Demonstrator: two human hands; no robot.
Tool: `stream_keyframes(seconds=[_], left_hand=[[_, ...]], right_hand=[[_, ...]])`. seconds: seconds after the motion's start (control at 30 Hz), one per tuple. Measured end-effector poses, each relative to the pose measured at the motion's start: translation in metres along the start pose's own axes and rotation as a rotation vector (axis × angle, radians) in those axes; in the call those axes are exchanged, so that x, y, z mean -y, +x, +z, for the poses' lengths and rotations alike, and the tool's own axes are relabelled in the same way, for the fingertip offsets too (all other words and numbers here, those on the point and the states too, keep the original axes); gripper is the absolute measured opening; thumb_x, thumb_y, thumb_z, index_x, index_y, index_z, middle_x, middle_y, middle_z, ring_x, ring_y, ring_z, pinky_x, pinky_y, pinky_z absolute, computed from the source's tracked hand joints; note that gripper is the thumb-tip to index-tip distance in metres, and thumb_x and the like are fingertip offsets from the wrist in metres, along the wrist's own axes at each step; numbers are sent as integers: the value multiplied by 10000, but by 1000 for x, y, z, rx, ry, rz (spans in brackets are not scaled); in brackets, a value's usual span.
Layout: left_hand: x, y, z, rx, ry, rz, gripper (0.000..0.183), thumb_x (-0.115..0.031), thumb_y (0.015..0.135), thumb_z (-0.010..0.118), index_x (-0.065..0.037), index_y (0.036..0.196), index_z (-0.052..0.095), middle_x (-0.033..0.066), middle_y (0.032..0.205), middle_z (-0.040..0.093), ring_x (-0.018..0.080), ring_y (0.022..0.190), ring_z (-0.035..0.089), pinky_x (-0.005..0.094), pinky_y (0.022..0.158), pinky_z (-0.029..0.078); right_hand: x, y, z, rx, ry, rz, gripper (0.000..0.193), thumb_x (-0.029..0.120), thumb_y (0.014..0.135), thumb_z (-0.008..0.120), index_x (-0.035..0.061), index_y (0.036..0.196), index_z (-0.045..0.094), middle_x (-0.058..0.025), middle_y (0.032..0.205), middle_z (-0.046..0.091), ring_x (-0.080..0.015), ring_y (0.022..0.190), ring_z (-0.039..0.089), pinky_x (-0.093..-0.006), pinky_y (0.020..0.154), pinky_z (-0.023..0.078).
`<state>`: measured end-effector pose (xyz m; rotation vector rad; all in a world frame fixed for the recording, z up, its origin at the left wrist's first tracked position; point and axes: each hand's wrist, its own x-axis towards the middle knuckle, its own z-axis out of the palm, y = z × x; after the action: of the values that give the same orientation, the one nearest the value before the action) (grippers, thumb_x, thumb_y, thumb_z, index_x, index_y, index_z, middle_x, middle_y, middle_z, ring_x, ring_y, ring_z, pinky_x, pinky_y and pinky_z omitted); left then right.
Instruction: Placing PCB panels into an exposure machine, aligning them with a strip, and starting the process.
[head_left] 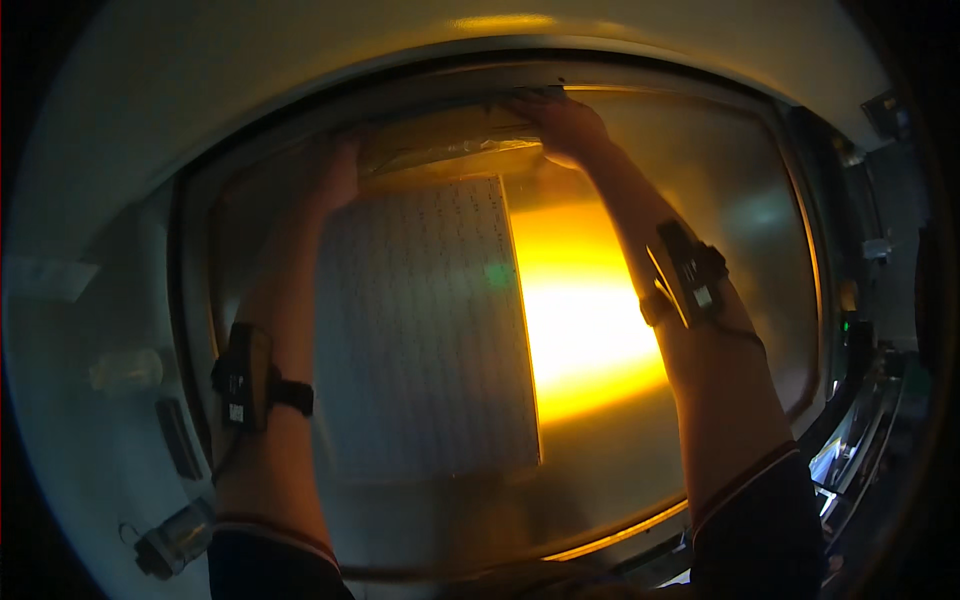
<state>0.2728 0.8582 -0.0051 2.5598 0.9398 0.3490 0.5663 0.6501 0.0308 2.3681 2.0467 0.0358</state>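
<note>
A long yellowish-brown bundle (440, 138) with a shiny, film-like surface lies crosswise at the far side of a framed metal surface (610, 480). My left hand (338, 172) is closed at its left end; the fingers are dim and partly hidden. At the right end, my right hand (562, 122) grips it, fingers over the top and far edge. Between my forearms, nearer to me, a large pale sheet (420, 330) with faint columns of small dark marks lies flat. What the bundle contains cannot be made out.
Bright yellow glare (585, 320) covers the surface right of the sheet. A raised dark rim (180, 260) surrounds the metal surface. A clear cylindrical container (178, 540) lies at the lower left, near a dark bar (178, 438). Dim equipment (860, 400) stands on the right.
</note>
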Motion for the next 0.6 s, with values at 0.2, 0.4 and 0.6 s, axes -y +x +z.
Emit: stream_keyframes(seconds=[0.2,0.4,0.6], left_hand=[[-55,-33,-35,332,411,-251,561,-31,898,592,-151,1428,453,179,1330,563,332,1229,546,470,1045,444],[-156,-254,-64,568,162,-216,557,-98,827,616,-87,1375,511,211,1306,577,392,1140,592,466,1006,461],[-262,-506,-77,749,333,170,650,-178,776,688,-96,1392,499,155,1442,488,459,1281,458,539,1076,376]], right_hand=[[6,-26,20,-129,-58,32,764,60,743,687,338,1420,465,-20,1464,480,-302,1303,486,-434,1027,474],[78,-268,-34,10,255,-148,559,20,743,617,161,1281,560,-108,1179,632,-321,1076,581,-461,876,466],[168,-547,-70,57,412,-180,502,229,878,573,202,1378,532,-179,1364,550,-432,1166,589,-536,957,496]])
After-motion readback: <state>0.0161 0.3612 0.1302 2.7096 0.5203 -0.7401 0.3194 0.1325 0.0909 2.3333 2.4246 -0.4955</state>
